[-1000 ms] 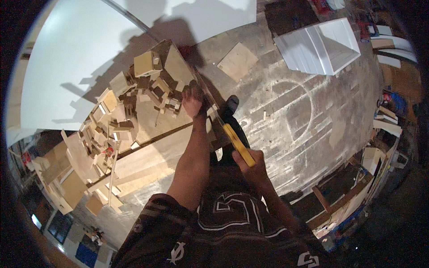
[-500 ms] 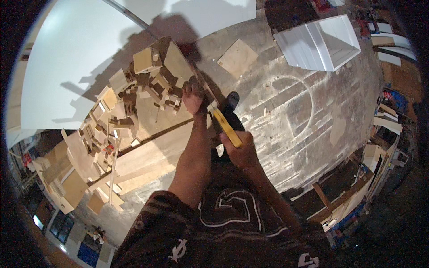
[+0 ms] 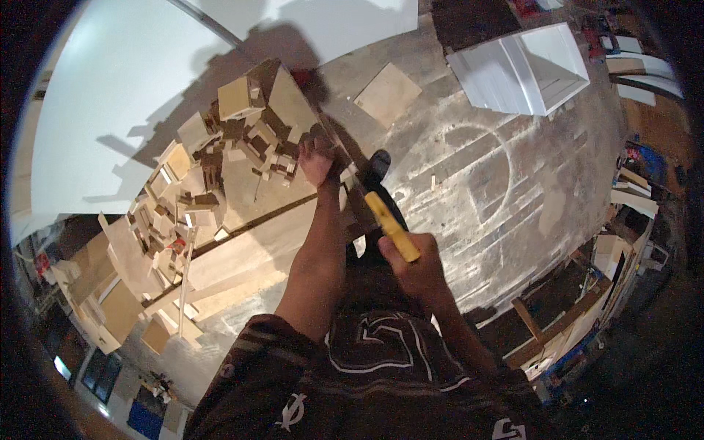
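My right hand (image 3: 416, 258), fingers wrapped round the yellow-handled saw (image 3: 390, 225); blade toward 11 o'clock, mostly hidden. My left hand (image 3: 319, 158), closed, presses the wood board (image 3: 293, 110); what it grips is unclear beside the heaped offcuts (image 3: 205, 176).

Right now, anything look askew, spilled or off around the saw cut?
Yes. The plywood worktop is buried in a loose heap of pale wood offcuts, right up to the left hand pressing at its edge. The right hand grips the yellow-handled handsaw. Small chips also litter the concrete floor.
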The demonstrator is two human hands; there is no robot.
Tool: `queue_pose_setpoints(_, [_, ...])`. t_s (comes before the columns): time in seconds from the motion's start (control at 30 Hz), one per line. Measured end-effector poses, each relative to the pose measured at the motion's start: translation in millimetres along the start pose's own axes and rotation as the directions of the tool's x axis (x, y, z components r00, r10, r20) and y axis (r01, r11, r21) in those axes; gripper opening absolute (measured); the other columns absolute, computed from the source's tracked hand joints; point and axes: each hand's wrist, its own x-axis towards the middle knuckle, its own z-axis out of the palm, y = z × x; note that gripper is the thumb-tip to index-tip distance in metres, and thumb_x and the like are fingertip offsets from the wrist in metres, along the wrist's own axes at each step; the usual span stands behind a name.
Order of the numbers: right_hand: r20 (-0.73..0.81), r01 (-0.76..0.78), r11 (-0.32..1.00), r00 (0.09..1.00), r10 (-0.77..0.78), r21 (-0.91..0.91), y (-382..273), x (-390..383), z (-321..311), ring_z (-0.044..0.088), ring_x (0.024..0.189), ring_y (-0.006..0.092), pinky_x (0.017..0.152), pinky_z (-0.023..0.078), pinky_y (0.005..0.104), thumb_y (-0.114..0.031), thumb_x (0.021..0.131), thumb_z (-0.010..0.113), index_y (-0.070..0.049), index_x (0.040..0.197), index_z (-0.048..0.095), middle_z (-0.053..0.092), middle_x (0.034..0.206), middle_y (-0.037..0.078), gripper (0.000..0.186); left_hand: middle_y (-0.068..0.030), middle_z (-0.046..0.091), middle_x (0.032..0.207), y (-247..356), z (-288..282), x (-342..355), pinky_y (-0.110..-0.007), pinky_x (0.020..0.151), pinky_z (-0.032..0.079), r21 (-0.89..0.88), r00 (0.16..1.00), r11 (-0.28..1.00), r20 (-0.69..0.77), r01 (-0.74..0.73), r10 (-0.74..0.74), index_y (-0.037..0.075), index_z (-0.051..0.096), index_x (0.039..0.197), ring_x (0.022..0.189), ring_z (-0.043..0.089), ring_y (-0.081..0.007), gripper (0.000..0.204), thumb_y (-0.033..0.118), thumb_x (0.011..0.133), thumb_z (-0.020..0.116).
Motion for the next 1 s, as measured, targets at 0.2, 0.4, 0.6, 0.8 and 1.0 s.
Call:
queue_pose_setpoints(0.2, [-0.055, 0.088, 0.996, 0.994, -0.09, -0.034, 10, 32, 28, 0.046, 0.054, 0.0084, 0.048, 0.038, 0.0318, -0.02, 0.092, 0.066, 0.003, 0.066, 0.056, 0.051, 0.054, 0.001, 0.036, -0.015, 0.062, 0.105, 11, -6, 2, -0.047, 0.082, 0.052, 0.008, 0.998, 0.999, -0.041, -0.053, 0.053, 0.006, 0.062, 0.106, 0.1, 0.059, -0.038, 0.046, 0.019, 0.065, 0.074])
queue_pose_setpoints(0.4, [-0.027, 0.0, 0.995, 1.0, 0.003, 0.102, 11, 24, 15, 0.048, 0.053, 0.0104, 0.05, 0.04, 0.0326, -0.021, 0.091, 0.065, 0.001, 0.068, 0.057, 0.051, 0.055, 0.003, 0.034, -0.014, 0.061, 0.105, 13, -15, 2, -0.049, 0.083, 0.05, 0.001, 0.996, 0.999, -0.078, -0.046, 0.046, 0.008, 0.062, 0.111, 0.099, 0.058, -0.0378, 0.051, 0.019, 0.063, 0.076])
queue_pose_setpoints(0.6, [-0.031, 0.024, 0.999, 0.999, -0.025, -0.024, 8, 18, 17, 0.048, 0.053, 0.0113, 0.051, 0.041, 0.0342, -0.023, 0.09, 0.067, 0.002, 0.067, 0.058, 0.053, 0.055, 0.004, 0.035, -0.0143, 0.061, 0.108, 7, -12, 5, -0.049, 0.083, 0.05, 0.03, 1.0, 0.999, -0.012, -0.016, 0.016, 0.007, 0.062, 0.114, 0.101, 0.057, -0.0388, 0.054, 0.022, 0.064, 0.077])
queue_pose_setpoints(0.8, [-0.018, -0.019, 1.0, 1.0, 0.019, 0.02, 0, 40, 13, 0.048, 0.054, 0.0099, 0.051, 0.042, 0.0336, -0.028, 0.091, 0.068, 0.003, 0.067, 0.059, 0.053, 0.054, 0.003, 0.04, -0.0151, 0.063, 0.108, 11, -7, 0, -0.048, 0.082, 0.051, 0.04, 1.0, 0.999, -0.026, -0.011, 0.012, 0.006, 0.062, 0.112, 0.103, 0.058, -0.0387, 0.048, 0.025, 0.069, 0.073])
queue_pose_setpoints(1.0, [-0.009, -0.035, 0.999, 0.999, 0.035, 0.023, 0, 5, -2, 0.051, 0.053, 0.0142, 0.051, 0.043, 0.0351, -0.026, 0.091, 0.066, 0.004, 0.07, 0.06, 0.055, 0.055, 0.007, 0.038, -0.0152, 0.064, 0.104, 14, -13, 5, -0.048, 0.08, 0.051, 0.006, 0.998, 0.999, -0.04, 0.039, -0.039, 0.005, 0.063, 0.11, 0.1, 0.06, -0.0369, 0.043, 0.023, 0.071, 0.069])
